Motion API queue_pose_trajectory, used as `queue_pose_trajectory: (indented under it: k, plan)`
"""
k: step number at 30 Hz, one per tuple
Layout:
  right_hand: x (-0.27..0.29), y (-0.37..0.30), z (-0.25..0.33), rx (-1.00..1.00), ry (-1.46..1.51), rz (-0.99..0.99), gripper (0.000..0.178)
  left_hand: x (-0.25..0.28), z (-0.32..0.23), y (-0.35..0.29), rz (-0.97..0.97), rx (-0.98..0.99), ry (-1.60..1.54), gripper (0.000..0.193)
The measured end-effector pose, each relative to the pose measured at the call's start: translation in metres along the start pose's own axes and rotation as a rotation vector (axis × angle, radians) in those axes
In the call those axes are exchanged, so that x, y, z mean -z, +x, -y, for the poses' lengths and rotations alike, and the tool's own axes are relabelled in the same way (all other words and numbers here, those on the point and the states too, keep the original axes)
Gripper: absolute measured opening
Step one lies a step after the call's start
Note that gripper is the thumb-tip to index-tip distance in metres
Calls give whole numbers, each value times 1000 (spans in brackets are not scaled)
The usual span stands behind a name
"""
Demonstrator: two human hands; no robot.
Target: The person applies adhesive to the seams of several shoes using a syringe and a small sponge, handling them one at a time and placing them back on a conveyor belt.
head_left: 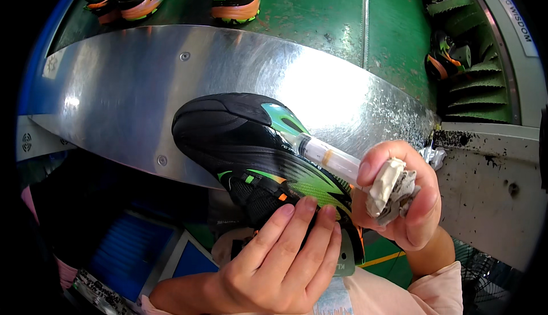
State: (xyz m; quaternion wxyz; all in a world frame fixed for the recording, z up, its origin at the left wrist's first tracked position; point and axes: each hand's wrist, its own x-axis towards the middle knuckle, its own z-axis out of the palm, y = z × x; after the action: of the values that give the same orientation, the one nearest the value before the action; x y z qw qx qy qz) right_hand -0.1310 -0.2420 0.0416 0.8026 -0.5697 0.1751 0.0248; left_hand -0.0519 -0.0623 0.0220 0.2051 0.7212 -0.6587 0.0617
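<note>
A black running shoe with green and orange accents point(265, 155) lies tilted partly over a curved, brushed-metal ledge point(120, 98), its toe toward the upper left and its heel past the ledge's near edge. The left hand point(277, 261) has four fingers laid close together across the shoe near its collar; the thumb is hidden, so I cannot tell how it grips. The right hand point(427, 206) is closed around the rear of a clear plastic syringe with a tan band inside its barrel point(337, 162), and also holds a crumpled wad of off-white and grey material point(391, 192). The syringe slants toward the shoe's glossy teal-green side panel point(279, 116); whether its tip touches cannot be made out

Beyond the ledge spreads a scuffed green surface point(319, 18). Similar black, green and orange shoes stand on it at the upper left point(142, 4) and top centre point(237, 1); another dark shoe with orange trim point(440, 61) sits at the right, beside hanging jagged-edged green strips point(479, 95)
</note>
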Motion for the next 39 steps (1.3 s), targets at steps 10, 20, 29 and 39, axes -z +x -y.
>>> queue_pose_trajectory:
  k: [10, 20, 29, 39]
  plan:
    - [28, -51, -21, -33, 72, -53, 78, 1, -8, -14, 25, -1, 11, 15]
    - [46, -96, -37, -128, 347, -144, 81, -22, -15, -57, -49, 1, 89, 18]
    - [39, -82, 8, -227, 17, -161, 71, -28, -13, -58, -50, -42, 40, 18]
    - [8, -29, 55, -189, -518, -55, 52, -31, -6, -49, -163, -118, -29, 13]
